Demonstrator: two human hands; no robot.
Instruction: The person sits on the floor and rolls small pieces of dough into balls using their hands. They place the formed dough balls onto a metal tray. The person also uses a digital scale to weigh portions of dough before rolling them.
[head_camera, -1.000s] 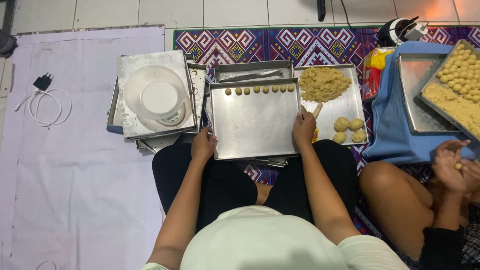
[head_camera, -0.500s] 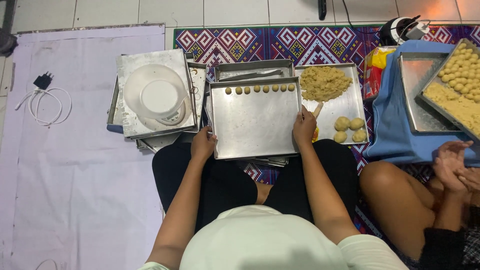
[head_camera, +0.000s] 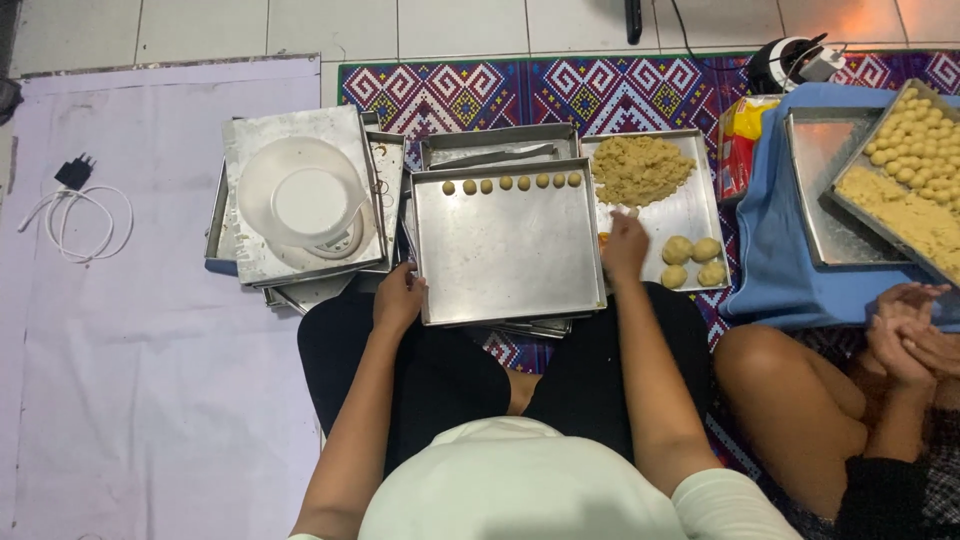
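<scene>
A metal baking tray (head_camera: 510, 255) lies in front of my knees, with a row of several small dough balls (head_camera: 510, 184) along its far edge. My left hand (head_camera: 400, 297) grips its near left edge. My right hand (head_camera: 625, 243) is past the tray's right edge, over a second tray (head_camera: 692, 207), fingers apart and pointing at a heap of crumbly dough (head_camera: 640, 168). It holds nothing that I can see. Three larger dough lumps (head_camera: 692, 262) lie just right of that hand.
A stack of trays topped by a white round lid (head_camera: 300, 195) sits at my left. On a blue cloth (head_camera: 775, 260) at the right are an empty tray (head_camera: 830, 180) and a tray of dough balls (head_camera: 915, 140). A co-worker's hands (head_camera: 910, 325) are pressed together. A charger cable (head_camera: 75, 215) lies far left.
My right hand has left the baking tray's right edge and moved a little right and forward onto the dough tray. The co-worker's hands have come together. My left hand has not moved.
</scene>
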